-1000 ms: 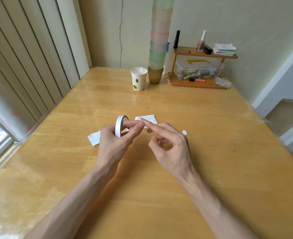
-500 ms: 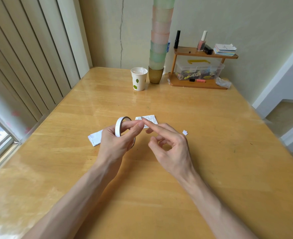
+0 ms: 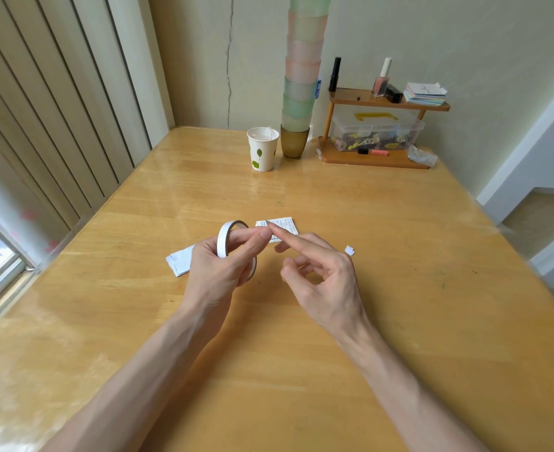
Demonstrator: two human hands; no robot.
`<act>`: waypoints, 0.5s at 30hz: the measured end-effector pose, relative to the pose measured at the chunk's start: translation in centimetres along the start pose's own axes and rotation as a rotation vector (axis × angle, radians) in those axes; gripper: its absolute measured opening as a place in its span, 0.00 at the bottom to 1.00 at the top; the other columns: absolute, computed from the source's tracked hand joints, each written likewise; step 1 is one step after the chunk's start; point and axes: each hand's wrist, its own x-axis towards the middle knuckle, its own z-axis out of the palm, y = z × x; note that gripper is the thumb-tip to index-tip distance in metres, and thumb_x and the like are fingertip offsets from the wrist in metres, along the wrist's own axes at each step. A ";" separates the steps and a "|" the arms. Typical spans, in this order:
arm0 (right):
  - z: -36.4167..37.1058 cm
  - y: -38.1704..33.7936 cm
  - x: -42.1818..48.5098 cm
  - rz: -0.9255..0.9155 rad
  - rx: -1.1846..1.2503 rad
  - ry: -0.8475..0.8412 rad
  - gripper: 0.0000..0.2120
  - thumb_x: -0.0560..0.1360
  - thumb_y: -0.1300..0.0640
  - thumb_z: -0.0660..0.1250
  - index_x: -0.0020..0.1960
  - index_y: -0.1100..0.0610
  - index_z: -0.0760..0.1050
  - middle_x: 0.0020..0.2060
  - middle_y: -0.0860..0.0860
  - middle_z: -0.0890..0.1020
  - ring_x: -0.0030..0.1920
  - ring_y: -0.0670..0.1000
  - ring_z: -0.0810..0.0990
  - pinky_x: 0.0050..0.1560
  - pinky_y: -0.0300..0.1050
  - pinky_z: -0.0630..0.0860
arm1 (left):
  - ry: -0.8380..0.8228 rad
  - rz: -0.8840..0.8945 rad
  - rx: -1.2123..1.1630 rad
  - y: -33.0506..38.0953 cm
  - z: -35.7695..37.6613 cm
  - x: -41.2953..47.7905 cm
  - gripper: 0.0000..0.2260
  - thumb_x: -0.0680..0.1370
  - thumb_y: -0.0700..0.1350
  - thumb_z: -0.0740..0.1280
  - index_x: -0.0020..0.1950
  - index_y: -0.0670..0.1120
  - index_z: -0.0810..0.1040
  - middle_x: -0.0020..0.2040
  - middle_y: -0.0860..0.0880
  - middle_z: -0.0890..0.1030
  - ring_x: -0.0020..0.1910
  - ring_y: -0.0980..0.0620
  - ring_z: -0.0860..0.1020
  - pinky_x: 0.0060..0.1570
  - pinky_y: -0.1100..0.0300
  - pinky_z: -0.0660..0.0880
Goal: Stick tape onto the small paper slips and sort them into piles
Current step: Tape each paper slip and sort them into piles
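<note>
Bearing illegible print, 1 slip [image 3: 287,221] lies behind tape [image 3: 222,240].

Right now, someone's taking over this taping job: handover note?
Left hand grips the tape roll.
Right hand holds nothing; its index fingertip sits at the roll near the left thumb.
Printed slip lies just beyond the hands, white slips to their left, a small scrap to their right, all on the table.
Done: no tape visibly pulled.
Left: tape slips, sort piles.
</note>
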 end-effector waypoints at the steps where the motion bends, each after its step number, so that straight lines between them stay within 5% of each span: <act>1: 0.0 0.0 0.0 0.001 0.000 0.001 0.27 0.74 0.65 0.65 0.67 0.44 0.81 0.50 0.46 0.83 0.38 0.52 0.82 0.43 0.54 0.79 | 0.002 -0.002 0.000 0.0 0.0 0.0 0.09 0.76 0.47 0.75 0.50 0.43 0.89 0.28 0.53 0.62 0.27 0.53 0.59 0.29 0.63 0.57; 10: 0.0 0.0 0.0 0.003 0.016 0.002 0.26 0.74 0.66 0.65 0.67 0.44 0.81 0.49 0.45 0.83 0.38 0.51 0.81 0.43 0.47 0.79 | 0.020 0.006 0.001 0.1 0.1 0.0 0.08 0.75 0.47 0.76 0.49 0.43 0.89 0.28 0.54 0.63 0.27 0.54 0.59 0.28 0.64 0.58; 15: 0.0 0.0 0.0 0.009 0.017 0.004 0.26 0.74 0.65 0.65 0.67 0.44 0.81 0.49 0.46 0.84 0.38 0.52 0.82 0.44 0.52 0.80 | 0.011 0.003 -0.003 0.2 0.2 -0.1 0.08 0.75 0.48 0.76 0.48 0.45 0.89 0.28 0.54 0.62 0.27 0.54 0.59 0.29 0.63 0.58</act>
